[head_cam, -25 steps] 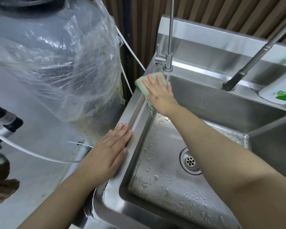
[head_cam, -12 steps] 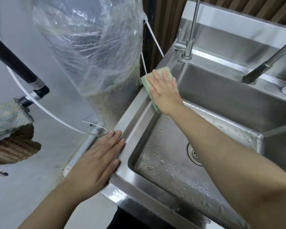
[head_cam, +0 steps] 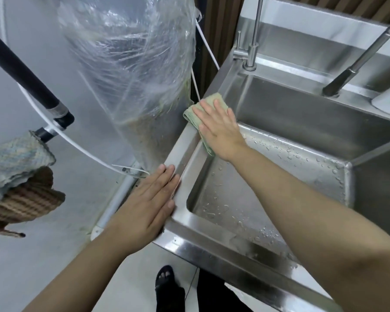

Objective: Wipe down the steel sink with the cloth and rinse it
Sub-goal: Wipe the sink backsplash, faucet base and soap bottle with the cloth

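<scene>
In the head view, the steel sink (head_cam: 212,244) is taken as the landmark. On its left rim, toward the far corner, a green cloth (head_cam: 197,113) is pressed flat under the right hand (head_cam: 221,129), whose fingers are extended and slightly spread over the cloth, palm down. One edge of the cloth is draped over the rim into the basin. The left hand (head_cam: 149,203) is laid flat on the same rim nearer the front corner, fingers held together. Water droplets are scattered across the basin floor. A thin faucet (head_cam: 252,41) is mounted at the sink's far left corner. A plastic-wrapped tank (head_cam: 131,70) is seen just left of the sink.
</scene>
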